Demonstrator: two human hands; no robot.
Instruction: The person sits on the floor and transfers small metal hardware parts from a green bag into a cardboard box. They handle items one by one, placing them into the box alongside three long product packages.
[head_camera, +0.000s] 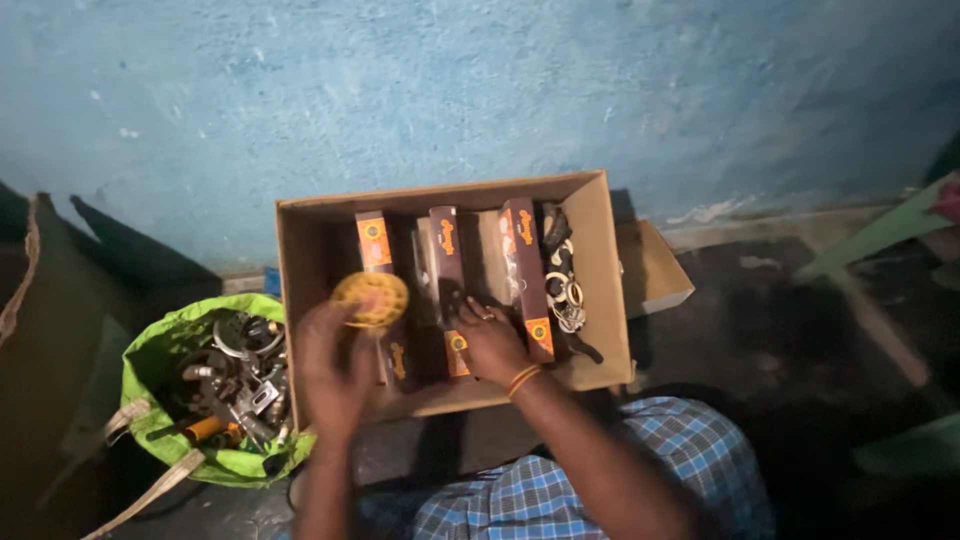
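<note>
L hand (335, 365) holds round yellow disc (371, 298), cardboard box (600, 260)

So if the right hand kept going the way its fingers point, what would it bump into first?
Probably the middle dark packet standing in the cardboard box; the right hand already seems to touch it, though depth is unclear.

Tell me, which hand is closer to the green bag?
Left. The left hand holds a yellow disc right beside the green bag. The right hand rests inside the cardboard box, farther from the bag.
</note>
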